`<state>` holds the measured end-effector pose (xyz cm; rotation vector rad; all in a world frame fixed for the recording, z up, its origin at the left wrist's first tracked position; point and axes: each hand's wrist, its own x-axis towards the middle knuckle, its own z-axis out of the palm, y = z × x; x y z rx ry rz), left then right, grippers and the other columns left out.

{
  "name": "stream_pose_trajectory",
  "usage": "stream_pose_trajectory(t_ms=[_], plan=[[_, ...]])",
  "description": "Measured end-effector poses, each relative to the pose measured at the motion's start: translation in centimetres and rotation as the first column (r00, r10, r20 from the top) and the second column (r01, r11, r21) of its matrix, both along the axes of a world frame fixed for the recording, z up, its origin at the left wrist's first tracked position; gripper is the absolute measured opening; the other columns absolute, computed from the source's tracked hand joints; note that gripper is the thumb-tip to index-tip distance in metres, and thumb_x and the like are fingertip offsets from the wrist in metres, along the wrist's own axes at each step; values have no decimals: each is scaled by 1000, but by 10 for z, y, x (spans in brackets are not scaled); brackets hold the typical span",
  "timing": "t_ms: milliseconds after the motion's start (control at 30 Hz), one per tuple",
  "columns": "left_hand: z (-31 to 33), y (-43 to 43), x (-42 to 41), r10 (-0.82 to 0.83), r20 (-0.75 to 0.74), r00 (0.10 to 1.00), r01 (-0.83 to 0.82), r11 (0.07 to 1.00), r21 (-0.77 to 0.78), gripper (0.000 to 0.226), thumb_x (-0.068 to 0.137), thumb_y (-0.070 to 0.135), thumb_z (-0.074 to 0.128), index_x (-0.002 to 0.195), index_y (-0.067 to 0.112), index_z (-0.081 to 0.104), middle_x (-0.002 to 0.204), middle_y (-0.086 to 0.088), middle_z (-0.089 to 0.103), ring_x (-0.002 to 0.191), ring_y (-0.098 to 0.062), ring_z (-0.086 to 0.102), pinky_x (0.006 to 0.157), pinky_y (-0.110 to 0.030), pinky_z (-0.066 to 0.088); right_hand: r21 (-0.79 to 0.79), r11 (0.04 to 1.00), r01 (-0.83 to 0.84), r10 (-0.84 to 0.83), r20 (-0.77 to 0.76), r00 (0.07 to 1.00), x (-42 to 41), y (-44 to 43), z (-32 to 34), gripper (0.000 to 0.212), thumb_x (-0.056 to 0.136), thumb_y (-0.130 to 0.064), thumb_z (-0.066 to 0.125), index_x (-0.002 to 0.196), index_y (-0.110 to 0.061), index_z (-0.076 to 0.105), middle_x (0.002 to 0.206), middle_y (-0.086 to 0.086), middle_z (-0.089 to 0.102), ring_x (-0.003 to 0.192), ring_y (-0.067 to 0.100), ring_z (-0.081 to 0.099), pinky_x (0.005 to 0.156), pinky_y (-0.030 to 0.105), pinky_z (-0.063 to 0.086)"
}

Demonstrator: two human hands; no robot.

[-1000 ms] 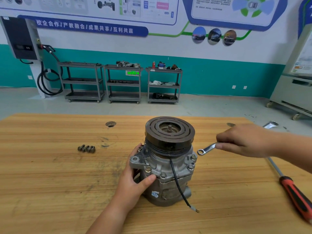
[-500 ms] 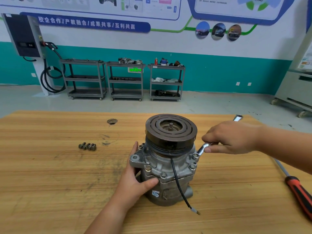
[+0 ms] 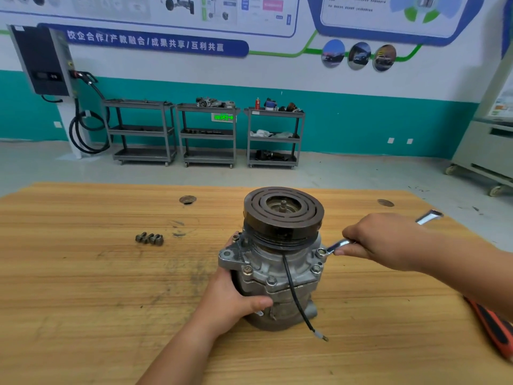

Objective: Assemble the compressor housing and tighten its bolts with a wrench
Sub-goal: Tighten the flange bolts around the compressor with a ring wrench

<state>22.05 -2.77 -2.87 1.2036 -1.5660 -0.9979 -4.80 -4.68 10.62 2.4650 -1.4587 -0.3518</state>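
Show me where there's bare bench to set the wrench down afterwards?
Widest bare wood: near-left, bordered by the loose bolts, the left hand and the bench edge. A smaller patch lies between the black wire and the screwdriver. Crowded: right of the compressor, where the right hand holds the wrench.

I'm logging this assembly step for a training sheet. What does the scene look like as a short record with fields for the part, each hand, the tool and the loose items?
part: compressor upright on the wooden table, pulley on top
left: left hand grips the compressor's lower body
right: right hand holds the wrench
tool: wrench's ring end on the bolt at the housing's right side
loose: loose bolts on the table, left of the compressor
other: red-handled screwdriver near the table's right edge; black wire hangs down the compressor's front
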Motion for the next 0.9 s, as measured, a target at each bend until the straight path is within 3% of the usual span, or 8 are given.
stream_pose_trajectory(t_ms=[67, 233, 333, 433, 633, 767, 833, 900], plan=[[0, 1, -1, 11, -14, 1000, -12, 1000, -10, 103, 34, 57, 79, 126, 17, 52, 115, 5, 66, 112, -8, 60, 99, -34, 47, -23, 996, 87, -87, 12, 996, 5, 8, -3, 53, 71, -73, 8, 66, -30, 38, 64, -9, 47, 56, 4, 43, 46, 21, 32], [3, 8, -5, 48, 13, 999, -47, 998, -44, 117, 34, 63, 77, 135, 13, 44, 117, 13, 61, 110, 3, 54, 81, -2, 39, -114, 933, 342, -334, 81, 939, 23, 29, -15, 58, 87, -68, 20, 66, -20, 46, 66, -4, 50, 56, 11, 47, 43, 24, 33], [2, 12, -9, 94, 3, 996, -94, 995, -46, 118, 38, 58, 90, 137, 15, 43, 117, 16, 58, 109, 1, 54, 77, -1, 39, -116, 889, 443, -426, 147, 893, 35, 33, -18, 57, 90, -65, 26, 62, -18, 42, 64, -3, 47, 54, 13, 45, 44, 25, 34], [-2, 16, -15, 163, -23, 986, -165, 983, -83, 111, 41, 51, 85, 138, 18, 41, 116, 22, 54, 103, 7, 50, 75, 1, 37, -117, 859, 498, -476, 174, 862, 43, 31, -19, 57, 92, -63, 28, 61, -17, 40, 64, -2, 47, 53, 14, 45, 47, 25, 39], [-8, 22, -26, 203, -122, 972, -216, 971, -102, 115, 51, 38, 90, 145, 34, 25, 125, 28, 45, 118, -1, 45, 79, 2, 34, -90, 921, 378, -358, 183, 916, 32, 19, -11, 56, 92, -63, 26, 73, -16, 49, 69, -1, 51, 62, 15, 50, 55, 28, 45], [-11, 25, -22, 132, -196, 972, -157, 981, -117, 108, 59, 34, 89, 129, 65, 13, 130, 33, 40, 118, 14, 44, 89, -6, 33, 117, 978, 172, -200, 300, 933, -3, 16, 3, 24, 98, -44, 32, 95, -28, 49, 77, -5, 54, 65, 10, 48, 57, 26, 37], [-11, 22, -18, 106, -229, 968, -133, 985, -107, 109, 55, 34, 92, 123, 71, 16, 130, 33, 42, 115, 17, 46, 92, -10, 38, 97, 989, 116, -141, 322, 936, -17, 19, 5, 18, 97, -45, 32, 99, -36, 47, 78, -8, 55, 66, 7, 48, 59, 25, 37], [-9, 19, -15, 89, -244, 966, -117, 988, -103, 109, 47, 38, 92, 121, 72, 20, 132, 26, 43, 118, 8, 49, 97, -18, 43, 28, 990, 139, -140, 309, 941, -26, 23, 3, 20, 97, -46, 29, 108, -40, 46, 80, -12, 55, 70, 6, 49, 62, 26, 41]])
